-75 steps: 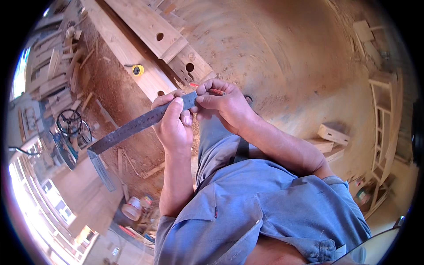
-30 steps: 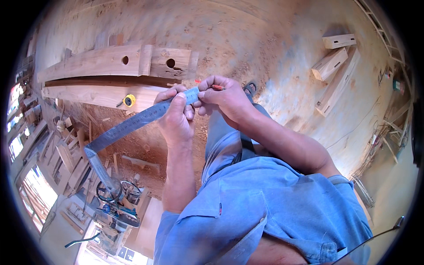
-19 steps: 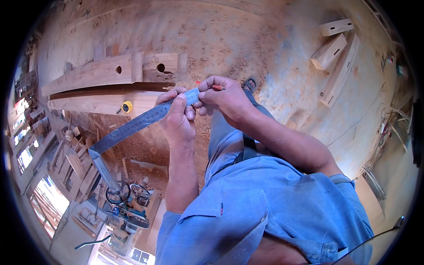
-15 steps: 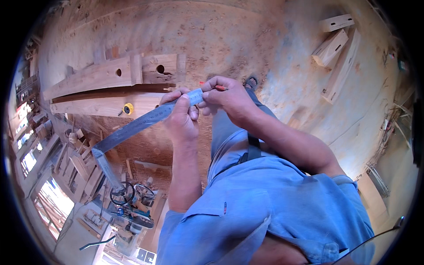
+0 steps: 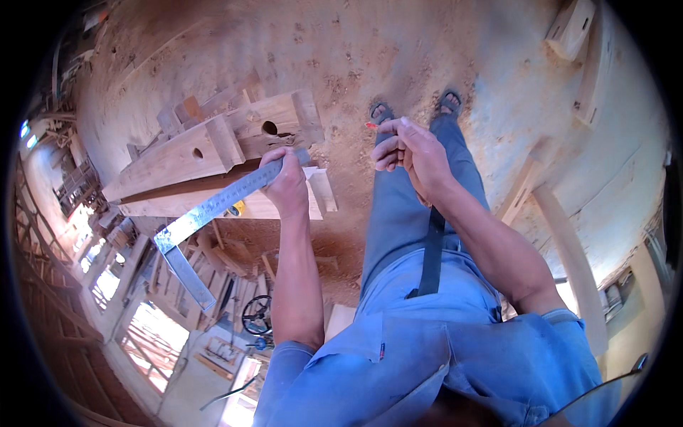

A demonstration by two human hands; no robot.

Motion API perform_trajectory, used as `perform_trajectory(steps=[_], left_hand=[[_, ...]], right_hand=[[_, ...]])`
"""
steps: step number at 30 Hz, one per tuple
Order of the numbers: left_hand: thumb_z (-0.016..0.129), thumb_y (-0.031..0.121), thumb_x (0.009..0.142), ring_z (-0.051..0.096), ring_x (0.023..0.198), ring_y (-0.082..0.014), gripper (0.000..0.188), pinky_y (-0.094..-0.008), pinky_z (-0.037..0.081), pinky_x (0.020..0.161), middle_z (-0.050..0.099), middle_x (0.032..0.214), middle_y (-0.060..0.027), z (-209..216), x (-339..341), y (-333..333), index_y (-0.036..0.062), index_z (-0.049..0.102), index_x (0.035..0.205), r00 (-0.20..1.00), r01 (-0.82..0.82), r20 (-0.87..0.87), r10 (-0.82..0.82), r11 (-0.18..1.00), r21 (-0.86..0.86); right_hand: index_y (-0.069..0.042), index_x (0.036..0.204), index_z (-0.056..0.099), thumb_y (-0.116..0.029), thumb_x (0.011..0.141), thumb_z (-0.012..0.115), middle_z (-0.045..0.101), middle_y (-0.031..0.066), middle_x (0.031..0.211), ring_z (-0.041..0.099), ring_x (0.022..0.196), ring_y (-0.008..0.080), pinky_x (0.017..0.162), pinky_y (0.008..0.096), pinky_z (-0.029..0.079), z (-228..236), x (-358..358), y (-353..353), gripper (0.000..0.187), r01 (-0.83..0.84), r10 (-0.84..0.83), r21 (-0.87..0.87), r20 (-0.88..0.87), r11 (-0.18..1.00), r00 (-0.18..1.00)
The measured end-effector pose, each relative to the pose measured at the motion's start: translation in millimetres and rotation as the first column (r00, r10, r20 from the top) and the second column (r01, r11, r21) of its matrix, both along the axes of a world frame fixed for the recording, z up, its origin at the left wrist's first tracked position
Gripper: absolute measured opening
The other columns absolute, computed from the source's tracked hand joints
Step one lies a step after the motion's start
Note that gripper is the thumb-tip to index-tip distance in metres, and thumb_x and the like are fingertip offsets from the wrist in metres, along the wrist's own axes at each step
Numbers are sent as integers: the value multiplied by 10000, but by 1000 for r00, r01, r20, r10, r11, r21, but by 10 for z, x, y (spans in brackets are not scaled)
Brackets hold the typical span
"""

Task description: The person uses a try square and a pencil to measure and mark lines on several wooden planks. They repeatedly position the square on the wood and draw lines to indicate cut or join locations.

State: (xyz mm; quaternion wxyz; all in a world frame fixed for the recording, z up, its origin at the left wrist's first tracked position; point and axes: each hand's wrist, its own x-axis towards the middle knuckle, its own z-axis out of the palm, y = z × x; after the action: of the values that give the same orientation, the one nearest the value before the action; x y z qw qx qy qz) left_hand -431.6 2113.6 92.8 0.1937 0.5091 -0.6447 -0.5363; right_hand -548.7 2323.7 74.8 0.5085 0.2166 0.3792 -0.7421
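Square [image 5: 213, 208]: metal, left of centre, its blade sloping up to the right, its short arm hanging from the left end. Behind it lie two wooden beams [image 5: 171, 162]; the farther one has round holes. A yellow tape measure [image 5: 238, 208] sits by the nearer beam, partly hidden by the blade.

Left hand [image 5: 287, 186]: closed round the blade near its right end, which protrudes past the fingers. Assessment: held this far from the corner, the square is probably tip-heavy; a firm grip on the flat is advised, with the scale left uncovered.

Right hand [image 5: 421, 158]: raised well apart from the square, fingers loosely curled, seemingly on a red pencil [image 5: 371, 126], only its end visible. Recommended: point clear of the palm.
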Motion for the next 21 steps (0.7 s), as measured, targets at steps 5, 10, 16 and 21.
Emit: perform_trajectory(steps=[5, 10, 16, 21], left_hand=[[613, -80, 826, 589, 835, -120, 128, -265, 498, 789, 630, 919, -51, -699, -29, -275, 26, 599, 896, 993, 94, 71, -94, 996, -4], [585, -128, 807, 580, 825, -137, 188, -273, 499, 786, 614, 940, -69, -961, -98, -364, 22, 581, 921, 961, 273, -2, -276, 951, -146], [550, -184, 778, 575, 852, -151, 260, -271, 491, 794, 603, 972, -85, -1062, -81, -541, 10, 577, 948, 901, 416, 27, -433, 845, -337], [571, -175, 790, 585, 861, -154, 245, -282, 498, 800, 611, 978, -84, -1077, -139, -652, -4, 590, 965, 875, 465, 76, -477, 788, -403]], right_hand=[[17, 1178, 606, -410, 1054, 380, 666, 103, 836, 614, 674, 128, 637, 251, 452, -752, 463, -165, 499, 99, -98, 8, -76, 995, 992], [57, 1137, 608, -313, 1040, 396, 658, 119, 861, 624, 723, 162, 678, 289, 493, -1004, 654, -370, 437, 79, -77, 11, -116, 997, 990], [62, 1067, 612, -176, 985, 498, 672, 124, 846, 647, 703, 181, 661, 294, 527, -1067, 609, -609, 276, 138, -136, 25, -70, 990, 988], [66, 1078, 626, -124, 969, 569, 684, 127, 863, 667, 738, 175, 654, 293, 536, -1113, 536, -709, 227, 172, -173, -20, -18, 985, 985]])
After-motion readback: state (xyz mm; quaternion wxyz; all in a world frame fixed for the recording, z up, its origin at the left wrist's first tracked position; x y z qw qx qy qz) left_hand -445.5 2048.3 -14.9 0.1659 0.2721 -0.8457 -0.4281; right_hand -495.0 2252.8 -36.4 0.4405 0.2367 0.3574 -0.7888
